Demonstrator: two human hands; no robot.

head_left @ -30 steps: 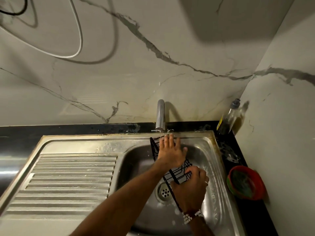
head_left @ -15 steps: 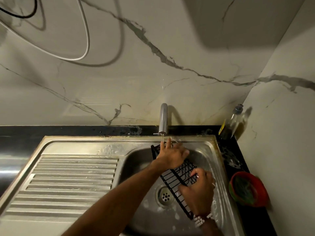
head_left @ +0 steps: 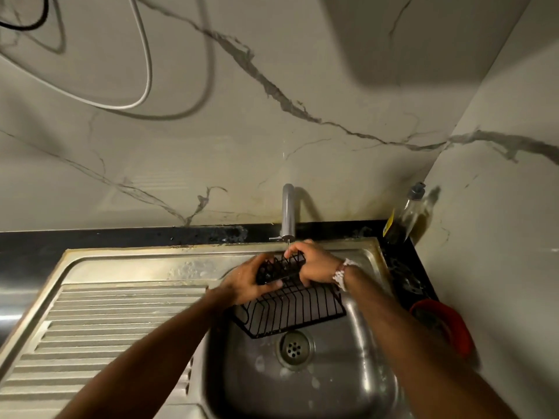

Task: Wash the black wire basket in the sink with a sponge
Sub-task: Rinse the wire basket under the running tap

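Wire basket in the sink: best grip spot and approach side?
Probably the raised far end of the wire basket, one side each, as the left hand and right hand grip it: open wires let fingers hook through.

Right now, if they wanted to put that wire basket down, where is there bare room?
The ribbed drainboard left of the basin lies bare; so does the basin's floor nearer than the drain. Crowded: under the tap, where left hand and right hand grip the basket, and the right strip with bottle and red bowl.
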